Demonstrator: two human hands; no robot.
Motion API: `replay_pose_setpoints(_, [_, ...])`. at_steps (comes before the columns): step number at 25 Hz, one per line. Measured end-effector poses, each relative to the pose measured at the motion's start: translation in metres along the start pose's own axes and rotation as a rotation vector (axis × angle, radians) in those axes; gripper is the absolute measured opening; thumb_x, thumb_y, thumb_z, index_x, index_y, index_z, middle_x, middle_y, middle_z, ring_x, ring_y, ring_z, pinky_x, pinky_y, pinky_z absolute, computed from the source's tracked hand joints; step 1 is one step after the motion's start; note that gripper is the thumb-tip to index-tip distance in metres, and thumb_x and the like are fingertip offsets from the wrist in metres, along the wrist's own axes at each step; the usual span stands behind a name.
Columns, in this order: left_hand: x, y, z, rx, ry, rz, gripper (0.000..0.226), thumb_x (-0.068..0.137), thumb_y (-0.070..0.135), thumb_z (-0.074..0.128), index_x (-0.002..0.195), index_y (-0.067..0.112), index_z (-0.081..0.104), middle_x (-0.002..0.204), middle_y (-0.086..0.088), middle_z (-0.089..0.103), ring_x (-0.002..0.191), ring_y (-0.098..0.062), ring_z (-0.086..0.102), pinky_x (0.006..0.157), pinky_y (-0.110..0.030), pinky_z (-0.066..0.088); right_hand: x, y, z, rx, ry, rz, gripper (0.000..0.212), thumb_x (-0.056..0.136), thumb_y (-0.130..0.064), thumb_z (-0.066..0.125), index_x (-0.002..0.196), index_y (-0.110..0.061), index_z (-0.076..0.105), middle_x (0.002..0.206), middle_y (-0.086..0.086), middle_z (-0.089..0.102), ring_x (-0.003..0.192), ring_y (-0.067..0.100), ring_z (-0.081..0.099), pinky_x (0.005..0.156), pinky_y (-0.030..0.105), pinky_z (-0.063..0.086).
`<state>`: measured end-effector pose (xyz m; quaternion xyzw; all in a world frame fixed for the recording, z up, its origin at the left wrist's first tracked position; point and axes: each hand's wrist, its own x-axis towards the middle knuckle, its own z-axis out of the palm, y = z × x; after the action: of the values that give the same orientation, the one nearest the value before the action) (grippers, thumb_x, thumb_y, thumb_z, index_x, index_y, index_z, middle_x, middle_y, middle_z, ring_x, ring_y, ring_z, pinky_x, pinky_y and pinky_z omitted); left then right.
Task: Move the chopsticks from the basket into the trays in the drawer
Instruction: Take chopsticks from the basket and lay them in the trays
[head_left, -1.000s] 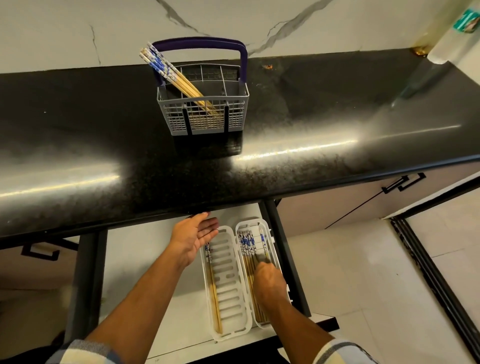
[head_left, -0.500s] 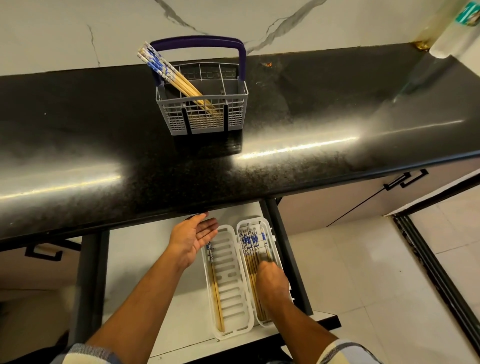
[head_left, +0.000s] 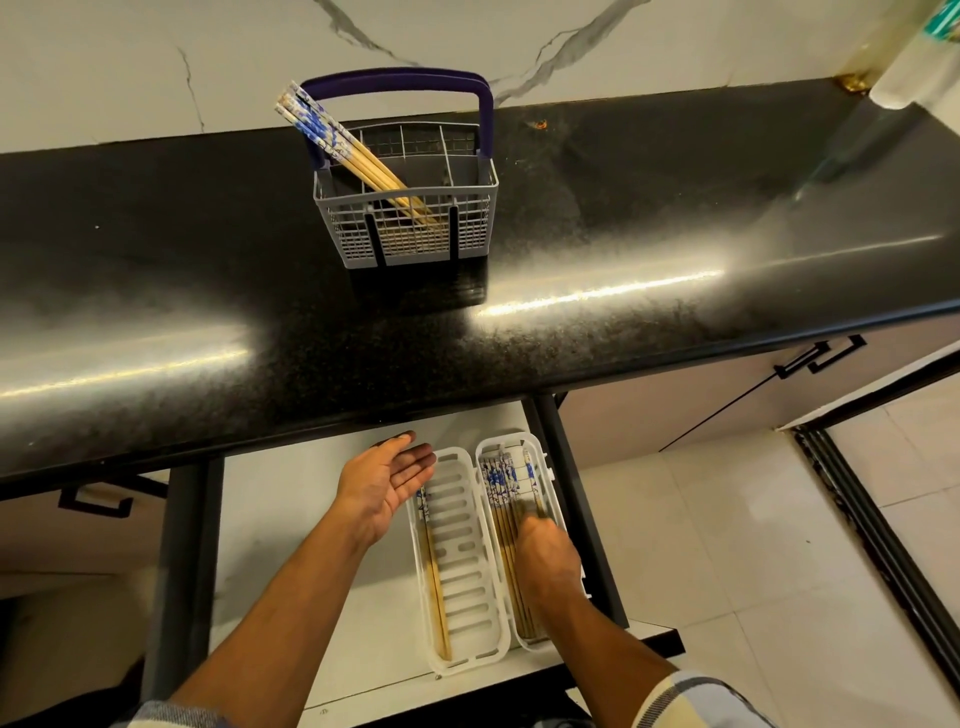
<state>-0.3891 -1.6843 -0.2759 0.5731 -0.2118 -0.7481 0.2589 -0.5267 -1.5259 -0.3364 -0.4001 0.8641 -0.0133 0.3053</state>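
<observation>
Right hand sits knuckles-up over the right tray, fingers curled down among the chopsticks there; we read it as settling or pinching one, but the fingertips are blurred, so grip can't be confirmed. Left hand hovers palm-up beside the left tray, fingers relaxed and straight, holding nothing.

Task thing, remaining batch: chopsticks in basket lean up and to our left out of the grey basket on the black counter. Both hands are down in the drawer, well apart from the basket, w/ the counter edge between. Basket lies up and away, roughly straight ahead; left hand looks slightly nearer to the protruding tips. Sticks' long axis is tilted, so our guess is a pull along that slant, not straight up.

Materials: chopsticks pale wood or bamboo, slim, blue-white patterned tops. Left tray holds one stick or pair along its left wall. Trays white plastic, long, rounded ends, slotted floors, side by side and touching. Basket is plastic lattice w/ dividers and a purple handle. Counter glossy speckled stone, strong glare
</observation>
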Motion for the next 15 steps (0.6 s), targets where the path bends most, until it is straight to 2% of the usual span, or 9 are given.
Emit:
replay_pose_setpoints(3, [0.000,0.000,-0.001,0.002,0.011,0.005,0.023,0.099,0.013,0.055,0.117,0.001,0.062,0.109,-0.024,0.072,0.104,-0.036,0.070,0.093,-0.045,0.055,0.004,0.000,-0.002,0.000,-0.033,0.019,0.020,0.102,-0.020,0.051,0.115,-0.010,0.062,0.105,0.007,0.069,0.091,0.018,0.067,0.083,0.028,0.057])
replay_pose_setpoints(7, [0.000,0.000,-0.005,-0.011,0.023,0.006,0.022,0.099,0.013,0.055,0.116,0.001,0.063,0.108,-0.024,0.071,0.102,-0.036,0.070,0.091,-0.045,0.055,0.003,0.000,0.003,0.024,-0.036,0.018,0.020,0.102,-0.018,0.050,0.116,-0.009,0.061,0.097,0.003,0.063,0.085,0.015,0.062,0.083,0.026,0.057])
replay_pose_setpoints(11, [-0.001,0.000,-0.005,-0.015,0.033,0.006,0.018,0.099,0.013,0.055,0.111,0.003,0.064,0.107,-0.024,0.072,0.099,-0.035,0.071,0.090,-0.044,0.055,-0.003,-0.002,0.014,0.010,0.073,-0.006,0.041,0.099,-0.015,0.051,0.139,-0.010,0.044,0.125,0.010,0.057,0.108,0.020,0.059,0.091,0.031,0.055])
replay_pose_setpoints(13, [-0.001,-0.001,-0.005,-0.018,0.034,0.002,0.017,0.099,0.013,0.055,0.109,0.004,0.064,0.107,-0.024,0.072,0.099,-0.035,0.071,0.091,-0.045,0.055,-0.005,-0.007,0.015,0.012,0.082,0.016,0.052,0.096,-0.017,0.055,0.144,-0.008,0.036,0.131,0.013,0.053,0.116,0.026,0.056,0.097,0.035,0.052])
replay_pose_setpoints(15, [-0.002,-0.001,-0.004,-0.023,0.031,-0.001,0.017,0.099,0.013,0.055,0.109,0.004,0.064,0.107,-0.024,0.072,0.100,-0.035,0.071,0.092,-0.045,0.055,-0.005,-0.010,0.015,0.009,0.067,0.041,0.054,0.095,-0.019,0.057,0.142,-0.007,0.035,0.131,0.015,0.054,0.118,0.028,0.056,0.099,0.037,0.051])
